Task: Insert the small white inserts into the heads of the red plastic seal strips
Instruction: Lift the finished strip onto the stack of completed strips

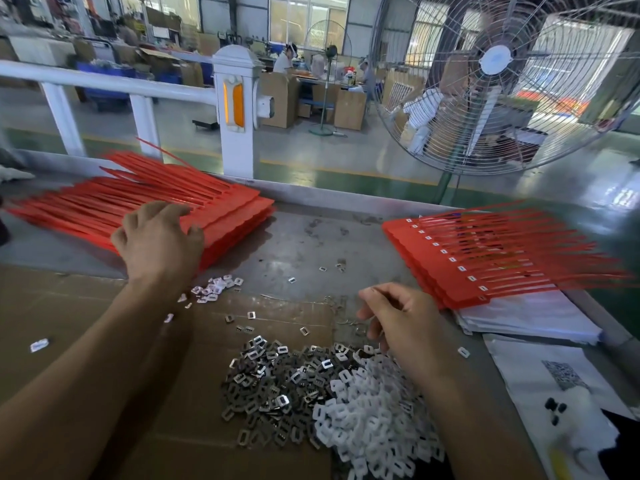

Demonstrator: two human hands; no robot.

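White inserts [374, 410] heaped below both hands.

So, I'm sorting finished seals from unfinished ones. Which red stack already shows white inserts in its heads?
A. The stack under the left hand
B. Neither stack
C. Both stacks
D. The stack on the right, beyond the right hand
D: the right stack of red seal strips shows a row of small white squares along its heads, while the left stack, which the left hand rests on, shows plain red heads.
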